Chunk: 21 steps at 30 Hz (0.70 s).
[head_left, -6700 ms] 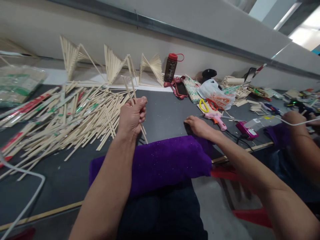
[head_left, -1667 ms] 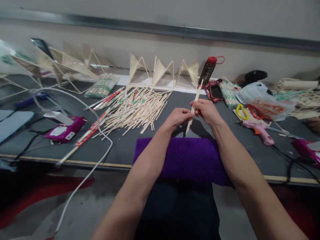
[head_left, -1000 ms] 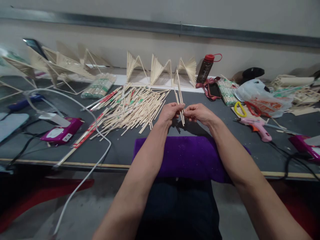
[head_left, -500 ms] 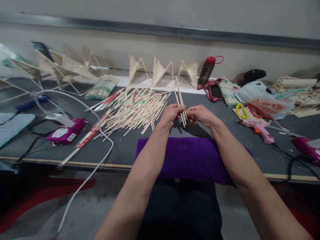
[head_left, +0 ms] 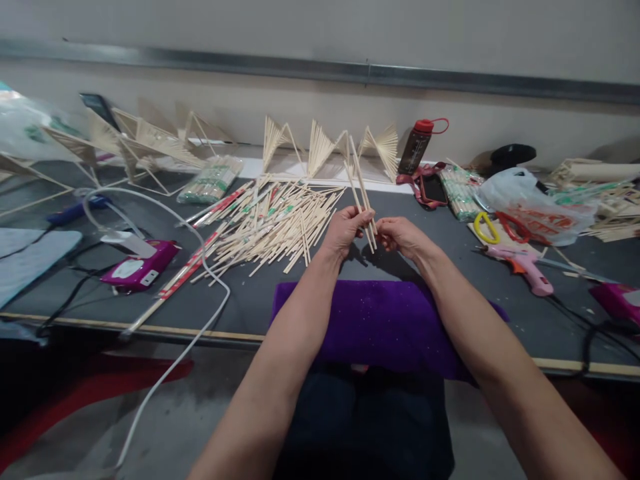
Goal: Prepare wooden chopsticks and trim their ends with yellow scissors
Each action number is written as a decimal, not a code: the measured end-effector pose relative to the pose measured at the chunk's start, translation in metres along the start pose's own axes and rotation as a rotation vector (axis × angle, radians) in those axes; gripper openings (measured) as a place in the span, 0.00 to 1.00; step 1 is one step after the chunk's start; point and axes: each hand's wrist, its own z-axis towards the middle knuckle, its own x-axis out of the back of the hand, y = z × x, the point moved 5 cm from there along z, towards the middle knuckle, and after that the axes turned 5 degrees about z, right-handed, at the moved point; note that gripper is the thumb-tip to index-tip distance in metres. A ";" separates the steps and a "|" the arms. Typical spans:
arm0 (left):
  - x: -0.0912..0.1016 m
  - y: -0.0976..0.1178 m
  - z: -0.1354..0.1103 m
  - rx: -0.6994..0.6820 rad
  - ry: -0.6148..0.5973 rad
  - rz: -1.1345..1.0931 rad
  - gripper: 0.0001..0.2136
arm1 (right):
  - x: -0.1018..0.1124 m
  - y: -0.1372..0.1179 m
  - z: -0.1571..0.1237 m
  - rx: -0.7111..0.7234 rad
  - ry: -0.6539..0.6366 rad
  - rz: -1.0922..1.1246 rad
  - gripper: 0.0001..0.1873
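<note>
My left hand [head_left: 347, 230] is closed round a few pale wooden sticks [head_left: 358, 182] that point up and away from me. My right hand [head_left: 401, 237] pinches the lower ends of the same sticks, right beside the left hand. Both hands hover over the dark table [head_left: 240, 293], just past a purple cloth [head_left: 380, 323] that lies at its near edge. A big loose pile of sticks [head_left: 265, 220] lies to the left of my hands.
Fan-shaped stick structures [head_left: 325, 147] stand along the wall, more at the far left [head_left: 135, 143]. A red-capped bottle [head_left: 416, 147], phone [head_left: 433, 189], plastic bag [head_left: 530, 200], scissors [head_left: 495, 227] and pink glue gun [head_left: 523, 263] lie to the right. A magenta device [head_left: 137, 270] and white cable [head_left: 200, 280] lie left.
Since a second ago both hands have stayed together on the sticks; the sticks tilted slightly and the view drifted a little. Earlier my right hand held them alone, leaning right.
</note>
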 end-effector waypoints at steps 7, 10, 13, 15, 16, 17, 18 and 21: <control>-0.010 0.002 -0.009 -0.051 -0.006 0.262 0.11 | 0.029 -0.006 0.001 0.112 0.217 0.056 0.07; -0.009 -0.004 -0.008 -0.021 0.003 0.261 0.12 | 0.023 -0.013 -0.003 0.166 0.150 0.094 0.06; -0.008 -0.009 -0.007 -0.010 -0.005 0.270 0.11 | 0.013 -0.016 -0.006 0.168 0.088 0.085 0.14; -0.009 -0.011 -0.007 -0.019 -0.022 0.301 0.10 | 0.009 -0.017 -0.007 0.195 0.072 0.037 0.15; -0.009 -0.011 -0.008 -0.022 -0.032 0.312 0.10 | 0.009 -0.018 -0.007 0.211 0.070 0.019 0.15; -0.010 -0.012 -0.008 -0.020 -0.046 0.314 0.10 | 0.009 -0.018 -0.007 0.223 0.068 0.009 0.14; -0.011 -0.013 -0.008 -0.011 -0.057 0.304 0.10 | 0.010 -0.018 -0.007 0.229 0.066 0.008 0.14; -0.013 -0.017 -0.008 0.053 -0.092 0.239 0.11 | 0.014 -0.015 -0.005 0.207 0.053 -0.003 0.14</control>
